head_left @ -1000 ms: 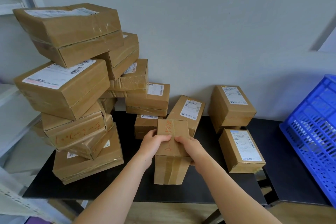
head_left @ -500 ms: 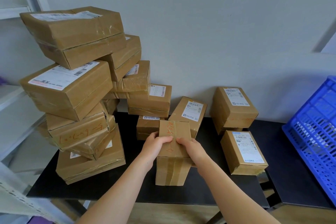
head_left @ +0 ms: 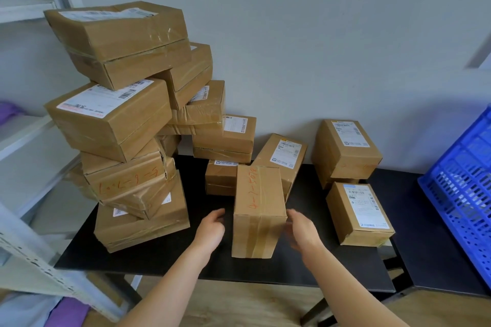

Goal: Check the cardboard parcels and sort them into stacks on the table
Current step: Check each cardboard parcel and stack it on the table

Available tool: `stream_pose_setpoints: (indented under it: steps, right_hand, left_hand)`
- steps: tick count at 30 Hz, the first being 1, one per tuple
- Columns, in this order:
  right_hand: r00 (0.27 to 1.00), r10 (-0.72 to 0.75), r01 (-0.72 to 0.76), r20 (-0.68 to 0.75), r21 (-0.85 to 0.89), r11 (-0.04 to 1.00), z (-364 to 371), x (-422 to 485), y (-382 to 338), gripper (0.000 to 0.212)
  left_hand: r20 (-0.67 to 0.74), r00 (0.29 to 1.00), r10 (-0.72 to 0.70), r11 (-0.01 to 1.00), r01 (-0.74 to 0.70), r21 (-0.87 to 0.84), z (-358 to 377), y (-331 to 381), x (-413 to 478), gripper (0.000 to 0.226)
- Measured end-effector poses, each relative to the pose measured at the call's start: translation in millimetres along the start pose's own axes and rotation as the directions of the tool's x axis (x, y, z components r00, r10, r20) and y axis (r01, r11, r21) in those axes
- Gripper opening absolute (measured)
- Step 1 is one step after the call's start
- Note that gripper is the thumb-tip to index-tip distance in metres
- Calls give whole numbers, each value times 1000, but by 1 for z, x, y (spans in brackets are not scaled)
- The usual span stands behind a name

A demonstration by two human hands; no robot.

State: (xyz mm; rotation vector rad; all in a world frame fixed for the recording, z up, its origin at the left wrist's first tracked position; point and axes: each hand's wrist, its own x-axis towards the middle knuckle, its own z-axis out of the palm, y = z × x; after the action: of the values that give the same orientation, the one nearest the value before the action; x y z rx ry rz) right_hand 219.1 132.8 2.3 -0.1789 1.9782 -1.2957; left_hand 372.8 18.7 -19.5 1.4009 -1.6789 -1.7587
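A taped brown cardboard box (head_left: 259, 210), orange handwritten numbers on top, stands mid-counter (head_left: 159, 260). The left hand (head_left: 212, 228) at its 9 o'clock and the right hand (head_left: 303, 231) at 3 flank it, fingers released.

The upright brown cardboard parcel (head_left: 259, 210) in the middle carries orange handwritten numbers (head_left: 256, 188) and glossy tan tape stripes (head_left: 261, 236). The large brown cardboard parcel (head_left: 117, 127) at the left has a white paper label (head_left: 106, 99) with black barcodes. The flat black table top (head_left: 164, 255) is plain. The blue plastic crate (head_left: 462, 194) has a pattern of small slots.
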Motion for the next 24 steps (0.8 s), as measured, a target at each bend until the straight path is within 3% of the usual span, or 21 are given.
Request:
stream_pose_setpoints:
  steps: [4, 9, 15, 24]
  right_hand:
    - [995, 36, -4, 97, -307, 952, -9, 4, 31, 49]
    - [959, 44, 112, 278, -521, 846, 0, -2, 35, 64]
    - [950, -51, 216, 309, -531, 820, -2, -11, 34, 65]
    - [937, -267, 315, 225, -219, 923, -21, -24, 8, 68]
  left_hand:
    - [122, 991, -57, 940, 12, 341, -1, -15, -5, 78]
    - [204, 972, -115, 903, 16, 430, 6, -21, -8, 93]
    - [247, 967, -55, 888, -66, 455, 14, -10, -10, 79]
    - [217, 961, 171, 909, -239, 342, 19, 27, -14, 59]
